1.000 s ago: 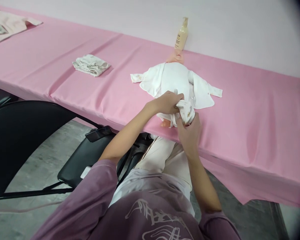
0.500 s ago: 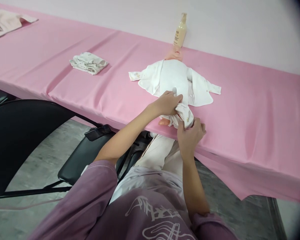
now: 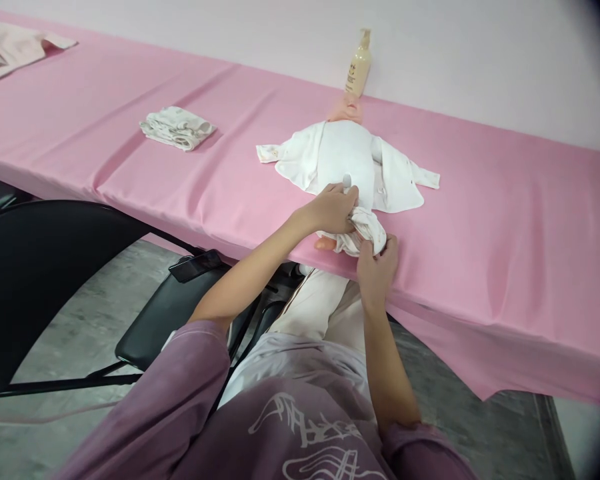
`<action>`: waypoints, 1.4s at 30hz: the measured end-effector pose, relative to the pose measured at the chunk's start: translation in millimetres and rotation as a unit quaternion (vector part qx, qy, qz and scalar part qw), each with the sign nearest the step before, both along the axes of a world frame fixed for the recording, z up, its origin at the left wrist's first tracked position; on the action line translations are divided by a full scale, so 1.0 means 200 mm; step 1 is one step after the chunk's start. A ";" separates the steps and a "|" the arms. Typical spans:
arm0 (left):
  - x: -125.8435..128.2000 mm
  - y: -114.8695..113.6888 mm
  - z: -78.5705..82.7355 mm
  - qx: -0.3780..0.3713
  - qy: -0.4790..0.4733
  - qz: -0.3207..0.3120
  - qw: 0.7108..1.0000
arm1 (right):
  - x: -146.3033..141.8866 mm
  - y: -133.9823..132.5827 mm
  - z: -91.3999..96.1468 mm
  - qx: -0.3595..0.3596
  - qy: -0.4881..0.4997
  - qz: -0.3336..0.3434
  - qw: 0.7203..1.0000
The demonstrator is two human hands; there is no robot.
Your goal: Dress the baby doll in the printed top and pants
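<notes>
A baby doll lies on its back on the pink tablecloth, dressed in a white open jacket with sleeves spread to both sides. My left hand is closed on a bunched white garment at the doll's legs. My right hand grips the same garment from below at the table's front edge. One bare doll foot sticks out to the left of the bunched cloth.
A lotion pump bottle stands behind the doll's head by the wall. A folded pale cloth lies to the left. More pink fabric lies at far left. A black folding chair holds a phone.
My right hand has moved up and closed on the bunched garment. The garment is gathered tighter and lower around the doll's legs. My left hand stays on it.
</notes>
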State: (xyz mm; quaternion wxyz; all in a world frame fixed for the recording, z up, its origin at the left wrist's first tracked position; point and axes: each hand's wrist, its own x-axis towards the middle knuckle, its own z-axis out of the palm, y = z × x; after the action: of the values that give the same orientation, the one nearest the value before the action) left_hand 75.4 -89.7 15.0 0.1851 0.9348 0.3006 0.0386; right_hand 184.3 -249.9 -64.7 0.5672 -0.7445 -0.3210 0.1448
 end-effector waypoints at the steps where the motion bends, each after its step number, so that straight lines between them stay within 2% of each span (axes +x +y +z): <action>1: 0.00 0.01 -0.01 -0.013 -0.018 0.001 1.000 | 0.00 0.01 -0.01 0.006 0.013 -0.002 1.000; 9: -0.03 0.04 -0.05 -0.090 -0.115 0.043 0.988 | 0.00 0.05 -0.01 0.011 0.099 0.012 0.995; 15: -0.02 0.04 -0.10 -0.114 -0.205 0.055 0.971 | 0.09 0.04 -0.05 0.008 0.138 0.093 0.986; 21: -0.04 0.09 -0.17 -0.165 -0.268 0.022 0.949 | 0.10 0.08 -0.03 0.060 0.253 0.169 0.951; 24: -0.07 0.12 -0.19 -0.198 -0.280 -0.008 0.939 | 0.09 0.10 -0.02 0.073 0.242 0.158 0.955; 27: -0.09 0.14 -0.19 -0.222 -0.279 -0.040 0.933 | 0.09 0.09 -0.02 0.058 0.191 0.136 0.970; 31: -0.12 0.15 -0.17 -0.198 -0.234 -0.053 0.950 | 0.11 0.09 -0.02 0.038 0.118 0.124 0.984; 35: -0.13 0.17 -0.15 -0.195 -0.205 -0.047 0.958 | 0.12 0.09 0.00 0.041 0.123 0.139 0.982; 37: -0.13 0.18 -0.17 -0.235 -0.230 -0.054 0.943 | 0.12 0.09 0.00 0.051 0.131 0.147 0.979; 42: -0.13 0.20 -0.24 -0.360 -0.311 -0.084 0.876 | 0.09 0.08 -0.01 0.083 0.153 0.154 0.973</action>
State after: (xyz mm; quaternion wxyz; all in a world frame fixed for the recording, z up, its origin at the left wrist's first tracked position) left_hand 49.7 -49.9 -32.2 0.5954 0.7651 0.1414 0.2003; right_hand 202.3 -233.9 -66.1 0.6404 -0.6056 -0.3522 0.3148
